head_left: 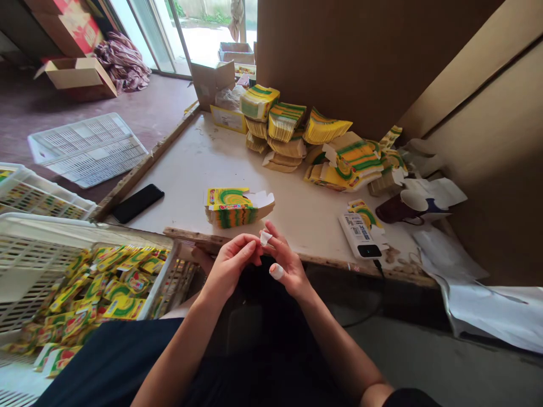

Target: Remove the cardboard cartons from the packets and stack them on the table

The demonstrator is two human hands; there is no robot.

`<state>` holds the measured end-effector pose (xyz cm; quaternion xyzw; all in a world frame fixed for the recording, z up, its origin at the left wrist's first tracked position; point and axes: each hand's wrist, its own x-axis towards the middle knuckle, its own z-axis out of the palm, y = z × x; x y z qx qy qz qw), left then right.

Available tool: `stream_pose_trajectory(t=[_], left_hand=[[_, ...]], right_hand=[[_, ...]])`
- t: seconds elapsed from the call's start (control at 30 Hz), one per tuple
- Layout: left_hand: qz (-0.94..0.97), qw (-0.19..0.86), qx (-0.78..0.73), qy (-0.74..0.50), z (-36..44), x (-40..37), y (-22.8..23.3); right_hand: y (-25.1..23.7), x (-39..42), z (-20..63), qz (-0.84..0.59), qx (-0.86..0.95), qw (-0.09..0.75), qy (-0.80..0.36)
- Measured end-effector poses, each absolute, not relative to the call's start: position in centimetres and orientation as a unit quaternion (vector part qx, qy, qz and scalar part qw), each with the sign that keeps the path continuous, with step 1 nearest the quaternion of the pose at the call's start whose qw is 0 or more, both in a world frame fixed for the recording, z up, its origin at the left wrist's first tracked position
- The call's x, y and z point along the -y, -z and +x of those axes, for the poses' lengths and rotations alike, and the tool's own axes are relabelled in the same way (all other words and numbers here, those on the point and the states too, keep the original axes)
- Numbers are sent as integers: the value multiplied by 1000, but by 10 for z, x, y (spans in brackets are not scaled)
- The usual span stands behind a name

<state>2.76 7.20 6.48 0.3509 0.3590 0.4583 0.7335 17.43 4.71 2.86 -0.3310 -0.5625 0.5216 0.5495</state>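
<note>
My left hand (229, 265) and my right hand (286, 263) meet just below the table's front edge, over my lap. Between their fingertips is a small white strip of tape (265, 237), which the left fingers pinch against a right finger. White tape (276, 272) is wrapped round my right thumb tip. Just beyond the hands, a small stack of flat yellow-green cartons (232, 207) lies on the white table (199, 169).
More stacks of flat cartons (322, 147) are piled at the back against a brown board. A black phone (138, 203) lies at the left edge, a white power bank (360, 235) and a dark cup (396, 208) at the right. A white crate (25, 226) of yellow packets stands at my left.
</note>
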Motion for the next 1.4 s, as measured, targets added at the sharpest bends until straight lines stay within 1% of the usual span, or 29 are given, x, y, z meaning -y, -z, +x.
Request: stream_pose_trajectory(t=[0.13,0.27,0.4,0.63,0.73,0.83,1.1,1.4], left_hand=[[424,653,-384,-495,29,-69,-65],[541,507,-429,-516,29,-68,-66],[638,367,-437,-517,28,-70,-66],[711,217,-434,-510,25,-72,-61],[727,169,-437,-502,23,-72,-59],[738,157,-441,-486,23,-72,-58],[741,205,-448,-457,24,-73,-60],[742,230,-464,-424,25,-71,-60]], right_hand=[[-29,-46,173,-322,563,547,-529],[-28,-46,172,-315,564,541,-538],[-26,-45,171,-323,557,535,-548],[-31,-44,172,-353,544,513,-562],[-33,-45,171,-367,536,511,-562],[-32,-46,170,-387,517,518,-561],[-32,-48,168,-471,482,535,-509],[-37,-49,169,-495,492,521,-492]])
